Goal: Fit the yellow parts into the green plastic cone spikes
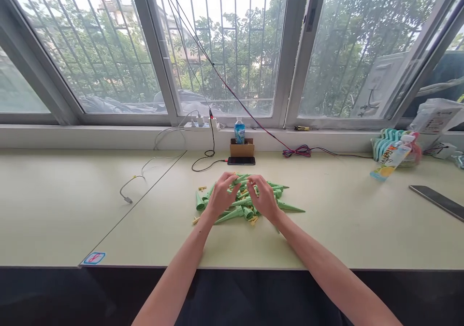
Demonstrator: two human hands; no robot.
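Note:
A heap of light green plastic cone-shaped spikes (292, 207) lies on the table, with small yellow pegs (253, 220) scattered among and around them. My left hand (222, 194) and my right hand (264, 198) are over the heap, facing each other. Between their fingertips is one green cone-shaped spike (242, 178), held roughly level at the far side of the pile. Fingers of both hands are curled and pinched at its two ends. Whether a yellow peg is also in my fingers cannot be made out.
Beyond the heap lie a black phone (241, 161) and a small cardboard box (242, 148) with a blue bottle (239, 132). Cables (297, 150) run along the sill. At the right are a juice bottle (393, 158) and a dark flat device (438, 200). A white cable (126, 199) lies left.

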